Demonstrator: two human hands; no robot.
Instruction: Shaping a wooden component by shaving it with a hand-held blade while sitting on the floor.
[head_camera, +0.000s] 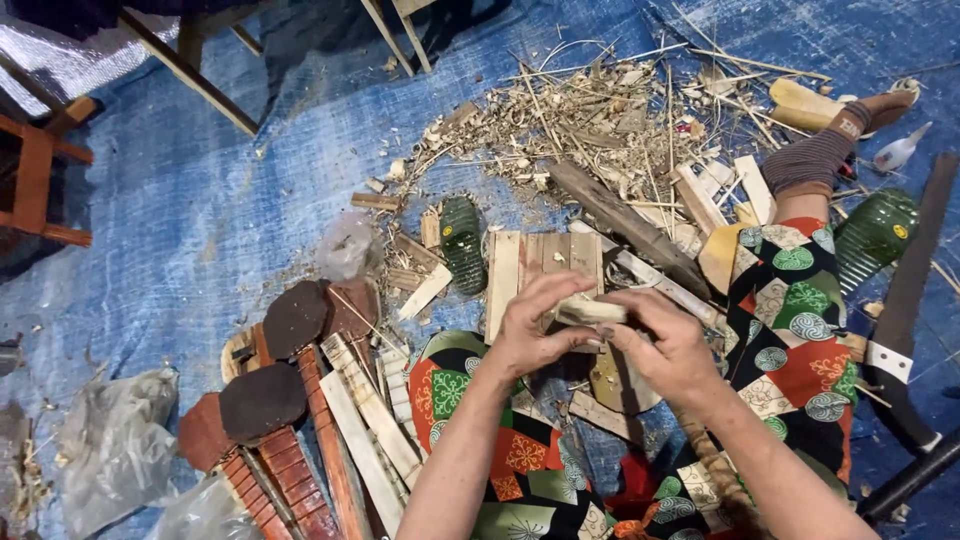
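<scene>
Fingertips of the left hand (528, 325) and right hand (668, 350) pinch a small pale wood piece (590, 312) between them. Its long axis runs left to right, nearly level, each end gripped by one hand. It looks flat, light and unfinished, held above the slatted wooden board (545, 262).
</scene>
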